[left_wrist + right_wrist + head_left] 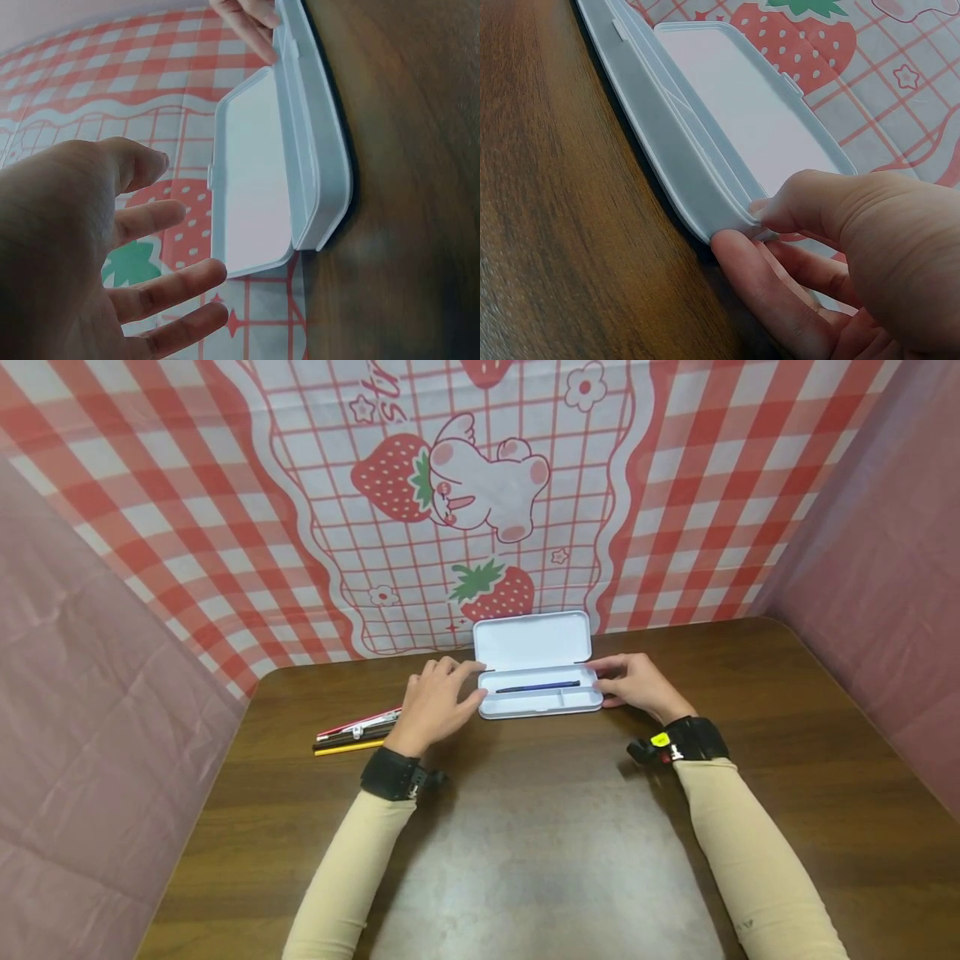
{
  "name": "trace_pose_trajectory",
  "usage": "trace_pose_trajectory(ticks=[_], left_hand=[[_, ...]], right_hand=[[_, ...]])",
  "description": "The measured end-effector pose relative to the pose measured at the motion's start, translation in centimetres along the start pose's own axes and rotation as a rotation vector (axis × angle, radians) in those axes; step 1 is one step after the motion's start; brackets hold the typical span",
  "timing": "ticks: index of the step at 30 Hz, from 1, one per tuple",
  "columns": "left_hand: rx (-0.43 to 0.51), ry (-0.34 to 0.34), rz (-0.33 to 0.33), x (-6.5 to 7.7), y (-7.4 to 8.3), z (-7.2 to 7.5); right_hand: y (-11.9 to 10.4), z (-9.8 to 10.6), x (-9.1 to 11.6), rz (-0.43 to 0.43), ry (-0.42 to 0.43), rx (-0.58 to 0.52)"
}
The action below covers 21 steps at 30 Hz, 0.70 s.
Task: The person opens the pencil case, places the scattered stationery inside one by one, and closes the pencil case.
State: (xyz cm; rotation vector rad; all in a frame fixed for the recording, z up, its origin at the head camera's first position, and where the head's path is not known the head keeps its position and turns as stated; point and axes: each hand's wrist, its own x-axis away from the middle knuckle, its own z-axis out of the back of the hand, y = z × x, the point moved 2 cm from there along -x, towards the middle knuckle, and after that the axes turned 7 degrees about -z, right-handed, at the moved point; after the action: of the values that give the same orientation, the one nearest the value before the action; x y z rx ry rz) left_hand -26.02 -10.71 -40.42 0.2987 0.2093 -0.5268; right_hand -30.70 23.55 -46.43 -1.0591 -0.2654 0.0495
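Observation:
A pale blue-white pencil case [517,706] lies at the back of the table with its lid [532,640] raised. One dark blue pen [537,687] rests in its long compartment; a divider splits the front part. My right hand [636,687] grips the case's right end, the thumb [802,199] over the rim and the other fingers against the outer wall. Beside the left end is my left hand [437,703], its fingers spread and holding nothing. In the left wrist view, its fingertips [206,271] appear apart from the case.
Left of the left hand lies a bunch of slim items: a red pencil [348,726], a yellow pencil [348,748], dark sticks and a silver-white tool, partly hidden by that hand. A strawberry-print cloth [300,527] hangs right behind the table [540,827].

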Motion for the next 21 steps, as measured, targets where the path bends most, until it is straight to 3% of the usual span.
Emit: trace_pose_trajectory(ticks=[9,21], left_hand=[[0.027,-0.038,0.067,0.4,-2.0,1.2],[0.043,-0.054,0.173,1.9,-6.9,2.3]], right_hand=[[0.2,0.0,-0.4,0.001,0.002,-0.006],[-0.1,0.0,0.0,0.005,-0.016,-0.033]])
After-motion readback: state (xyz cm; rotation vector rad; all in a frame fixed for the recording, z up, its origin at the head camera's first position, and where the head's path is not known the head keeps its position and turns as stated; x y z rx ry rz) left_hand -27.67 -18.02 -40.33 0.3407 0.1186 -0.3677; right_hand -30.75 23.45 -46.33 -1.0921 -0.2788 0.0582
